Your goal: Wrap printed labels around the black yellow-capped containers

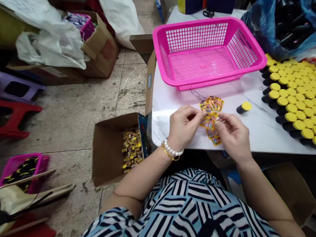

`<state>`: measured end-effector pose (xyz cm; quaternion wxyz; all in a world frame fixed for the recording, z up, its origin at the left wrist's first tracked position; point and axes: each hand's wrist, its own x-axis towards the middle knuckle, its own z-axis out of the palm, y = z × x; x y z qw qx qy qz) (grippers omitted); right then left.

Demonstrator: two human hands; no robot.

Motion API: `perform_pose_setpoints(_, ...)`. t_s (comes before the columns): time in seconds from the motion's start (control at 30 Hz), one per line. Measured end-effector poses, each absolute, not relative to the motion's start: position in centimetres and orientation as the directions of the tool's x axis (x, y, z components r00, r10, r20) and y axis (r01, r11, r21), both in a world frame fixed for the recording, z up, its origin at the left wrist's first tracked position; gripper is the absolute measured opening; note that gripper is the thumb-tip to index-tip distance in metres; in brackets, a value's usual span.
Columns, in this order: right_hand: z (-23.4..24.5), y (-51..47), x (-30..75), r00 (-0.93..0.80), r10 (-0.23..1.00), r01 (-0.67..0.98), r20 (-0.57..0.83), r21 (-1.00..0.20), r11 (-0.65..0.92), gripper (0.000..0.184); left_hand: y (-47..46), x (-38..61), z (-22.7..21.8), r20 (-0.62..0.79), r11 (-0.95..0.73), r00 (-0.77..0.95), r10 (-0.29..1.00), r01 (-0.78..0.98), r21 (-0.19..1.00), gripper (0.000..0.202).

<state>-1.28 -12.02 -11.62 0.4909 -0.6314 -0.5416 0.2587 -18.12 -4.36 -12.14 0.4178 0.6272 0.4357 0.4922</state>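
Over the white desk (170, 101), just in front of the pink plastic basket (213, 78), pinched tight between left grip (182, 127) and right grip (233, 137): a strip of small yellow-orange printed sachets (211, 117), hanging just over the desk, best handled with fingertips only so it doesn't flop, imo.

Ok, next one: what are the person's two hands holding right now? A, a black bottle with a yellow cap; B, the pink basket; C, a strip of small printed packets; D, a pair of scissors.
C. The left hand and right hand are both pinching the strip of small printed packets above the table.
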Motion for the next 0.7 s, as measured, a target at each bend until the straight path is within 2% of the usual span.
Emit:
perform_pose_setpoints(0.07, -11.4, -11.7, -2.8, 0.299, 0.950, 0.281, 0.088, -0.960, 0.001, 0.035, -5.1, -18.3, -12.0, 0.246, -0.259, 0.144, 0.959, 0.080, 0.963, 0.028)
perform_pose_setpoints(0.13, -11.3, -11.5, -4.1, 0.376, 0.923, 0.256, 0.085, -0.967, -0.015, 0.045, -5.7, -18.8, -11.7, 0.234, -0.236, 0.105, 0.967, 0.010, 0.972, 0.029)
perform_pose_setpoints(0.27, -11.5, -11.8, -5.6, 0.432, 0.878, 0.390, 0.205, -0.920, 0.023, 0.048, -6.8, -20.6, -10.9, 0.234, -0.227, 0.072, 0.970, -0.093, 0.969, 0.032)
perform_pose_setpoints(0.47, -12.1, -12.3, -6.3, 0.364, 0.841, 0.611, 0.401, -0.784, 0.110, 0.046, -8.3, -22.0, -10.2, 0.344, -0.340, 0.046, 0.938, -0.074, 0.937, 0.023)
perform_pose_setpoints(0.7, -12.2, -12.4, -6.0, 0.307, 0.802, 0.729, 0.512, -0.668, 0.147, 0.044, -8.8, -21.7, -10.9, 0.294, -0.290, 0.080, 0.953, -0.059, 0.955, 0.021)
